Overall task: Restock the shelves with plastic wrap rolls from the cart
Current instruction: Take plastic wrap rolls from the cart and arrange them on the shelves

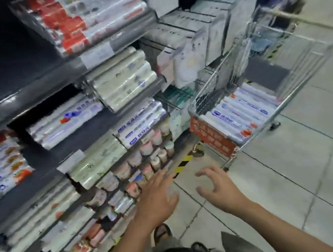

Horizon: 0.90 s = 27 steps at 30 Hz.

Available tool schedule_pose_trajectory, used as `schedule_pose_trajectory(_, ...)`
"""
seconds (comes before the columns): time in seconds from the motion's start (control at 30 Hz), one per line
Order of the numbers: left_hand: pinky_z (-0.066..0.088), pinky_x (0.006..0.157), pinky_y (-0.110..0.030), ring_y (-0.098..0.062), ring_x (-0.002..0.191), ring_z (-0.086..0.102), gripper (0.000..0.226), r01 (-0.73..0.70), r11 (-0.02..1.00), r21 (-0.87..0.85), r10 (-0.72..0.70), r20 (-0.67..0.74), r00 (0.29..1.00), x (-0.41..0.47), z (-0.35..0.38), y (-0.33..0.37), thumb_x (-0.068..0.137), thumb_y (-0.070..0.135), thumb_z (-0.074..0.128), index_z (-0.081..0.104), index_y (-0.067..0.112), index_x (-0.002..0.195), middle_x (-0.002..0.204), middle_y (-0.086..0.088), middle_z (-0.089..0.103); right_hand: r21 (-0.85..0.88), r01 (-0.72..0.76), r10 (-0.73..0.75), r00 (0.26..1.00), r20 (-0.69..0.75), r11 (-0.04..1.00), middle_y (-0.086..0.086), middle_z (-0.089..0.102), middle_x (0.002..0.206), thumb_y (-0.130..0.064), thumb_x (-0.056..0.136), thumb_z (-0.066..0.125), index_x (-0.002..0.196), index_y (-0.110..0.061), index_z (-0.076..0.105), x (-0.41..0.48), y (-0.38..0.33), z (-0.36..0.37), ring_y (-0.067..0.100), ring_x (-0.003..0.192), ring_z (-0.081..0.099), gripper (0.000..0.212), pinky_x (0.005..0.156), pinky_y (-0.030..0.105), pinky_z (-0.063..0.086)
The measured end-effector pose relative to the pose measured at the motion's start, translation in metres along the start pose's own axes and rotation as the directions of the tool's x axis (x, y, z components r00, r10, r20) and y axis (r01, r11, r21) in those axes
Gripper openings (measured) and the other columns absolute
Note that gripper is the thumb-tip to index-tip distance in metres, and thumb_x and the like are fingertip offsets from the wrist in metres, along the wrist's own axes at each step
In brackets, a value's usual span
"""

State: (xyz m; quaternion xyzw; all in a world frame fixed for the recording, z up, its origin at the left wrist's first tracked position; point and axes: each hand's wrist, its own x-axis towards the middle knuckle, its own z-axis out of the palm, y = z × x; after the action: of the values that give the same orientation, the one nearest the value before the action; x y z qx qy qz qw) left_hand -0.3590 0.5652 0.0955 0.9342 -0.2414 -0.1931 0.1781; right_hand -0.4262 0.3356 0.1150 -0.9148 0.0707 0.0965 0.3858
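While both hands reach forward over the floor, neither holds anything: the left hand has its fingers straight and spread, and the right hand has its fingers loosely curled around nothing. They hang side by side, apart from each other, and short of the cart.

Grey-edged shelves run along the left, their front edges stepping outward toward the floor. A strip of yellow-and-black tape marks the floor line at their foot. Between that line and the cart's near corner lies a narrow lane of tile, and the left hand hovers at its mouth. To the right of the cart the tile runs wide.

Rolls lie packed side by side in the cart's basket, behind a red sign on its near end. More stacks fill the shelves, with a bare dark board beside one low stack. Small packs, too blurred to identify, crowd a lower shelf near the left hand. Hanging packets jut out just beyond the shelves, close to the cart's far side. A sandal shows below the left wrist.
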Motion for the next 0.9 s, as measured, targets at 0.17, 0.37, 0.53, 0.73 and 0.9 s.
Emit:
schedule_pose_trajectory(0.17, 0.018, 0.127, -0.039, -0.016, 0.158, 0.013, 0.062, -0.128, 0.992, 0.025, 0.124, 0.103, 0.987, 0.067, 0.016, 0.054, 0.103, 0.050, 0.050, 0.031, 0.033, 0.160, 0.171, 0.008, 0.017, 0.070, -0.175, 0.179, 0.982, -0.056, 0.982, -0.011, 0.046, 0.132, -0.045, 0.089, 0.062, 0.131, -0.029, 0.057, -0.010, 0.057, -0.029, 0.009, 0.127, 0.043, 0.045, 0.108, 0.028, 0.037)
schedule_pose_trajectory(0.37, 0.018, 0.125, -0.036, -0.015, 0.156, 0.020, 0.059, -0.306, 0.952, 0.017, 0.297, 0.185, 0.937, 0.179, 0.024, 0.113, 0.102, 0.046, 0.046, 0.035, 0.031, 0.158, 0.169, 0.006, 0.025, 0.119, -0.313, 0.329, 0.932, -0.151, 0.942, -0.017, 0.045, 0.123, -0.039, 0.088, 0.065, 0.123, -0.035, 0.059, 0.016, 0.119, -0.076, 0.005, 0.124, 0.045, 0.036, 0.104, 0.020, 0.034)
schedule_pose_trajectory(0.53, 0.029, 0.125, -0.042, -0.021, 0.153, 0.030, 0.068, -0.400, 0.916, -0.012, 0.394, 0.211, 0.895, 0.288, 0.024, 0.146, 0.091, 0.055, 0.033, 0.043, 0.028, 0.152, 0.165, 0.001, 0.033, 0.136, -0.379, 0.400, 0.893, -0.205, 0.915, -0.016, 0.046, 0.121, -0.040, 0.086, 0.066, 0.121, -0.035, 0.061, 0.068, 0.160, -0.130, 0.004, 0.120, 0.046, 0.036, 0.106, 0.023, 0.035)
schedule_pose_trajectory(0.73, 0.032, 0.121, -0.040, -0.020, 0.150, 0.034, 0.056, -0.437, 0.899, -0.007, 0.426, 0.239, 0.873, 0.384, 0.015, 0.173, 0.096, 0.045, 0.047, 0.047, 0.031, 0.150, 0.162, 0.002, 0.036, 0.187, -0.404, 0.442, 0.853, -0.278, 0.896, -0.015, 0.052, 0.116, -0.031, 0.084, 0.070, 0.114, -0.031, 0.065, 0.140, 0.201, -0.195, 0.003, 0.116, 0.052, 0.031, 0.102, 0.016, 0.035)
schedule_pose_trajectory(0.9, 0.029, 0.121, -0.037, -0.022, 0.152, 0.032, 0.055, -0.412, 0.911, 0.005, 0.398, 0.244, 0.884, 0.425, 0.012, 0.167, 0.099, 0.039, 0.051, 0.045, 0.027, 0.152, 0.165, 0.000, 0.034, 0.175, -0.432, 0.463, 0.857, -0.224, 0.885, -0.009, 0.055, 0.116, -0.040, 0.084, 0.069, 0.113, -0.031, 0.066, 0.203, 0.232, -0.237, 0.005, 0.110, 0.054, 0.031, 0.106, 0.028, 0.041)
